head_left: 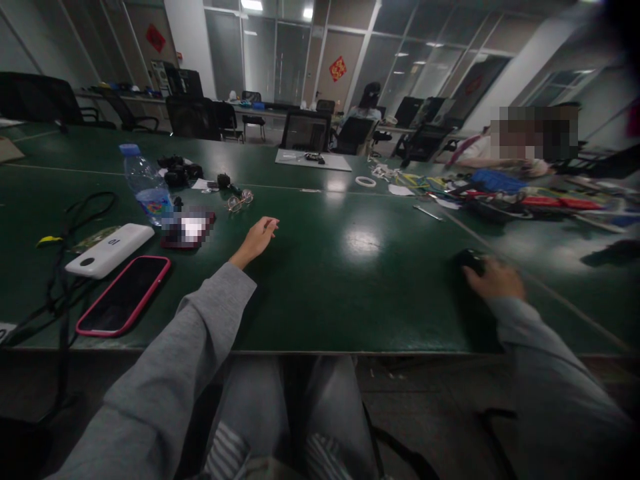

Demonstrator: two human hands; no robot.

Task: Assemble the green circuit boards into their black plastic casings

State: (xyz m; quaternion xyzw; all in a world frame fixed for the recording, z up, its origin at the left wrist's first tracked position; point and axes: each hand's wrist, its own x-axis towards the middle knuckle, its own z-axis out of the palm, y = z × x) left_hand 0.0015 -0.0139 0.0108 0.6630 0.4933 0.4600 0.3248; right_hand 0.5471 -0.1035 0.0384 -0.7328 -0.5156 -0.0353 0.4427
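Note:
My left hand (257,240) rests on the green table with its fingers loosely bent and nothing visible in them. Closest to it lie a pair of thin-framed glasses (240,201) and a dark red-edged phone (187,230), partly blurred out. Over on the right, my right hand (497,279) is closed on a small black object (471,261) at the tabletop. Motion blur and the fingers hide its kind. A phone in a pink case (125,295) lies face up beside my left forearm, next to a white power bank (110,251).
A plastic water bottle (146,187) stands at the left, with black cables (63,287) near it. Tangled cables and a blue bundle (495,181) spread over the far right. A white tape ring (365,181) lies mid-table. Another person (500,150) sits across the table.

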